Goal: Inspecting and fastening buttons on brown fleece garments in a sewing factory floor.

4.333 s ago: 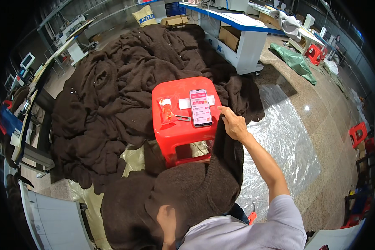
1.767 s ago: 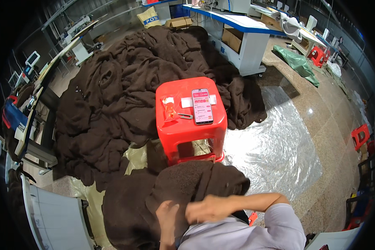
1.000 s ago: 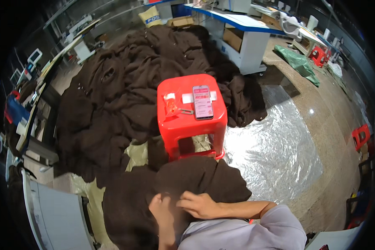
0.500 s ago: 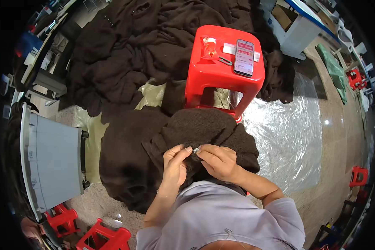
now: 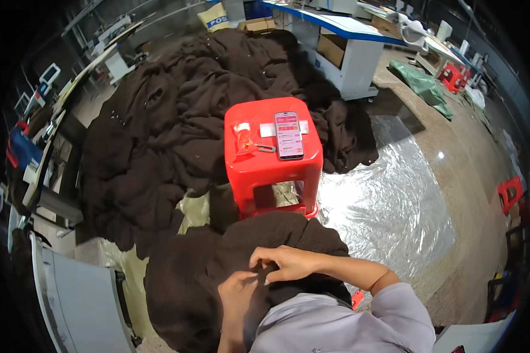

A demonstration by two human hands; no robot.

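Closest to us, on the lap, we find the dark brown garment (image 5: 218, 265) bunched into a rounded heap, its knit surface dull and fuzzy with soft folds. Our left hand (image 5: 237, 294) lies on it with fingers curled into the cloth, gripping a fold. Our right hand (image 5: 282, 263) sits just beside and slightly beyond the left, fingers bent and pinching the same fabric at a raised crease; the two hands nearly touch. Whatever lies between the fingertips is too small to make out.

Left of the hands we note a grey flat panel (image 5: 79, 300) standing on edge. Right of the hands, crinkled silver sheeting (image 5: 383, 212) covers the floor.

Directly beyond the hands stands a red plastic stool (image 5: 272, 170), its near side touching the garment's far edge. On its seat rest a phone (image 5: 289, 135) with a lit pink screen, a small orange packet (image 5: 242, 138) to the phone's left, and a small metal tool (image 5: 265, 148) between them.

Beyond and left of the stool, a large pile of matching brown garments (image 5: 176, 123) spreads across the floor. Farther off, beyond and right, we record a white and blue workbench (image 5: 350, 53), green cloth (image 5: 421, 85) and a small red stool (image 5: 453, 73).
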